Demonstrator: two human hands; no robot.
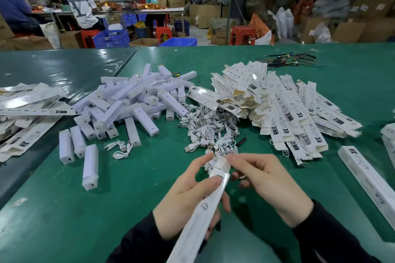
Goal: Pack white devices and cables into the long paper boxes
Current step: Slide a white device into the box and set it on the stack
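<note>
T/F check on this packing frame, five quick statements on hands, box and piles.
1. The left hand grips a long paper box. True.
2. The right hand rests flat on the table. False: it is raised, its fingers at the box's end flap.
3. The cable pile lies between the white devices and the flat boxes. True.
4. The table cover is red. False: it is green.
5. The white devices stand upright in rows. False: they lie in a loose heap.
</note>
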